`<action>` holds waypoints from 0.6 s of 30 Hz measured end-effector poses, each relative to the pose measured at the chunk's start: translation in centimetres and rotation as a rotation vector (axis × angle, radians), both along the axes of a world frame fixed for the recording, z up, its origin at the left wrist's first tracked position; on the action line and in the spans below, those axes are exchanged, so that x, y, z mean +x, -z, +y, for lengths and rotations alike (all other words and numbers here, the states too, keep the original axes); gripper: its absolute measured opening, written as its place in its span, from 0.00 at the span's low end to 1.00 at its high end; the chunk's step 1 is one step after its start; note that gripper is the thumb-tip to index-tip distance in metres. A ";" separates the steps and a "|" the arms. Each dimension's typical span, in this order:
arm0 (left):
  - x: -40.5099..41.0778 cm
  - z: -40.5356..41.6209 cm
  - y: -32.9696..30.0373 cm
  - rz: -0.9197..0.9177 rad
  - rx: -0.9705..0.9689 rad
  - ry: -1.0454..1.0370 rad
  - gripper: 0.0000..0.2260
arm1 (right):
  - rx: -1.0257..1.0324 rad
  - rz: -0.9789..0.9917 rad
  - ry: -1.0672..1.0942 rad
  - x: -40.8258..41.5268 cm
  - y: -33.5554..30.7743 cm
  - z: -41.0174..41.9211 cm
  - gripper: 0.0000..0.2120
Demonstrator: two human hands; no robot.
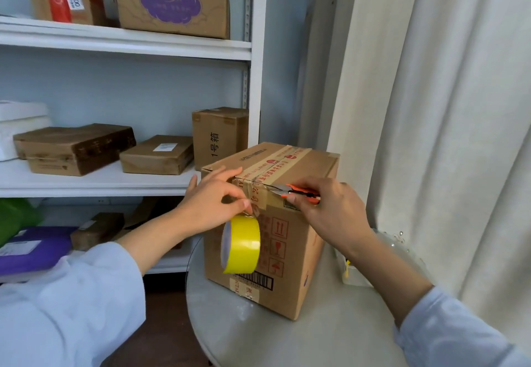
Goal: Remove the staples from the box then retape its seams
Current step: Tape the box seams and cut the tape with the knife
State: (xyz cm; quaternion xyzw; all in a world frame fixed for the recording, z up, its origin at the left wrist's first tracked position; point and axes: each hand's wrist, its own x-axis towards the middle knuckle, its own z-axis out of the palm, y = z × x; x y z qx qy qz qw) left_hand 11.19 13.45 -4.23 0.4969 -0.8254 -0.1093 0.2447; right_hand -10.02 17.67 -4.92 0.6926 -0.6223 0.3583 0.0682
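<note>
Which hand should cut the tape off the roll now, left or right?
Right. The right hand already holds the orange-handled pliers, tip at the box's top edge. The left hand is busy pinching the tape from the hanging yellow tape roll.

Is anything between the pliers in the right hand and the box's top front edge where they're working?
Nothing visible. The right hand holds the orange-handled pliers with their tip already at the box edge. The left hand pinches the tape hanging off the yellow roll, to the left of the tip, not in its path.
</note>
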 end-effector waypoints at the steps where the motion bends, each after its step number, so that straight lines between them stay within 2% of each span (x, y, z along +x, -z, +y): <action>1: 0.0 0.0 0.2 -0.029 -0.024 -0.011 0.06 | 0.000 0.022 0.006 0.0 0.1 -0.1 0.14; 6: -0.2 0.0 0.0 -0.084 -0.091 -0.031 0.06 | 0.029 -0.034 0.004 -1.0 -0.7 -0.1 0.13; 11: -1.3 0.8 -0.5 -0.084 -0.102 0.054 0.06 | 0.172 -0.189 -0.104 -4.1 -1.1 -1.0 0.12; 16: -0.2 0.6 -2.5 0.164 0.041 0.148 0.06 | 0.248 -0.194 -0.195 -5.5 -2.7 -1.0 0.10; 18: -0.4 1.2 -1.9 0.136 0.065 0.115 0.05 | 0.196 -0.184 -0.177 -5.1 -2.3 -1.2 0.07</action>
